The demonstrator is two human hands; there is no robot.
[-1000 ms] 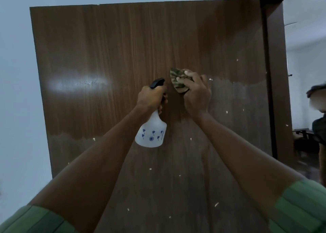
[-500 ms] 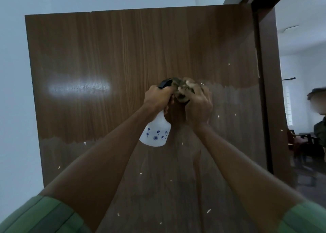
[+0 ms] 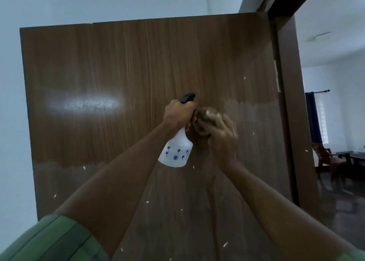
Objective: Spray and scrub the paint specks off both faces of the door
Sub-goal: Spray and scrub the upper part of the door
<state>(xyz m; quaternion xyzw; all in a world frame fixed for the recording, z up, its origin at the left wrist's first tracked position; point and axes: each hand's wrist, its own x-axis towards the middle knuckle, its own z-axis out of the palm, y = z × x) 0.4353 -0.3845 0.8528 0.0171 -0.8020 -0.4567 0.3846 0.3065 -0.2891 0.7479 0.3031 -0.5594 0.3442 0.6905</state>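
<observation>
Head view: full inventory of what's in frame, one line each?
door: 1, brown wood grain, centre, open, upper part darker
paint specks: many, white, scattered mostly over lower and right door
spray bottle: 1, white with blue prints, black nozzle, before door centre
scrub pad: 1, greenish-brown, blurred, against door beside bottle
door frame: 1, dark brown, right
wall: pale blue, behind door
chair: 1, dark, far room at right
curtain: 1, dark blue, far room
sleeves: 2, green, bottom corners
hands: left hand grips bottle neck; right hand holds pad
</observation>
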